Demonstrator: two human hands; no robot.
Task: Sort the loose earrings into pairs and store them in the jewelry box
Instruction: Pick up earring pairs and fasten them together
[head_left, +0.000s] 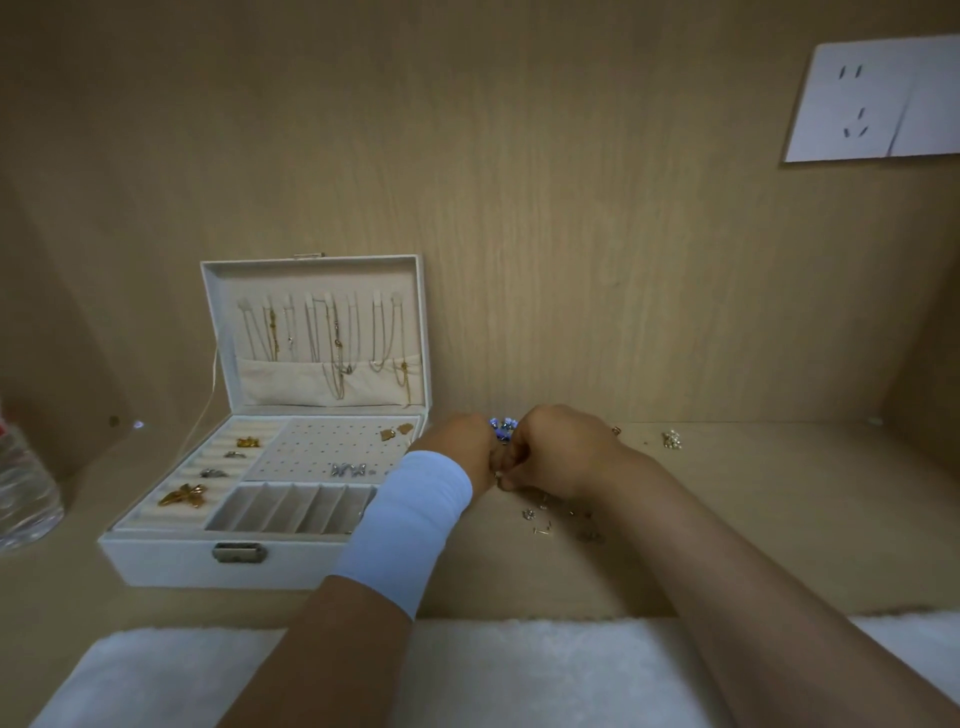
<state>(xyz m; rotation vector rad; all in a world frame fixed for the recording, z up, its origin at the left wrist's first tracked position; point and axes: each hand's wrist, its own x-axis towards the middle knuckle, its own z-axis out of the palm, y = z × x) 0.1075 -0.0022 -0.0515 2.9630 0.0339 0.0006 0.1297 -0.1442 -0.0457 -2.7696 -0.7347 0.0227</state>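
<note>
Pinched between the curled left hand (457, 448) and right hand (563, 453), a tiny earring (497, 474) could have been fumbled into the loose earrings (545, 519) nearby.

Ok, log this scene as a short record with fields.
box: open, lid upright, left of both grips
stud panel: silver pair, gold pair
right grip: pinches small earring
left grip: meets the right, fingers hidden
loose earrings: on shelf, camera side of the grips
bottle: far left
</note>
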